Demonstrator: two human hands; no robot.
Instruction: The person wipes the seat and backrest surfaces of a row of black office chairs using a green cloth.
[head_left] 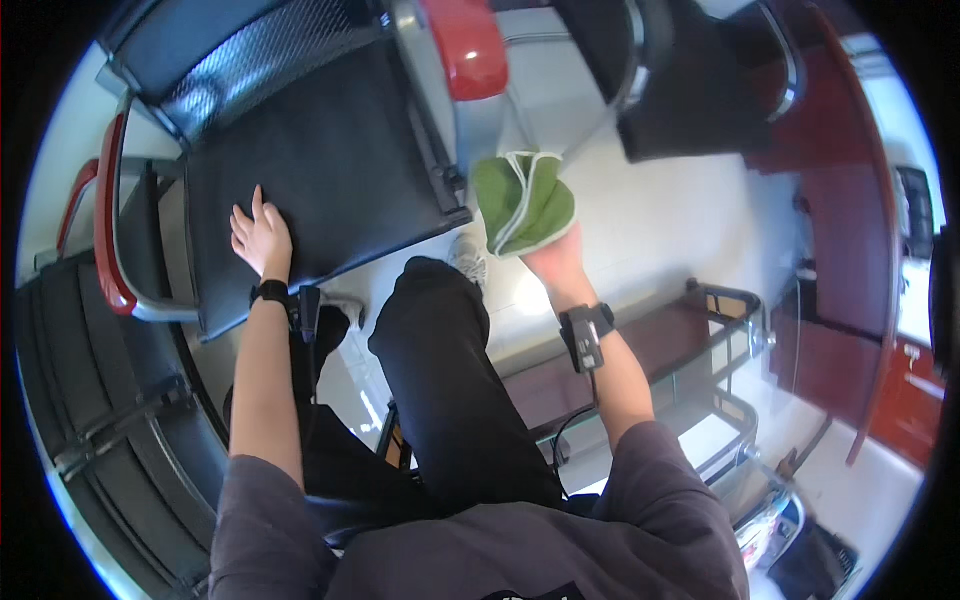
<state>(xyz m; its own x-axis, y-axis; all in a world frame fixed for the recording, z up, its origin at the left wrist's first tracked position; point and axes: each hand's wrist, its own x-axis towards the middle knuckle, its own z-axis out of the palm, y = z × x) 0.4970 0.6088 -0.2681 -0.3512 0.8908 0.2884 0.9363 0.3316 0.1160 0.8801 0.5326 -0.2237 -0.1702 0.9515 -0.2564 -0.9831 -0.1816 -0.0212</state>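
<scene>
My right hand [562, 258] grips a green cloth [530, 205] with pale edging, folded over so that it hides most of my fingers. The cloth is held over the pale floor, just right of the front corner of a black padded bench seat [310, 170]. Above that seat my left hand [262, 238] is open, fingers apart, with nothing in it. Whether it touches the seat I cannot tell. A red armrest [468, 50] on a grey metal support rises at the seat's right side, beyond the cloth.
Another red armrest [112, 220] stands left of the seat. A black-framed cart with shelves [640, 350] is close by my right forearm. A black chair [690, 90] is at the far right, beside a dark red desk [840, 200]. My legs are before the seat.
</scene>
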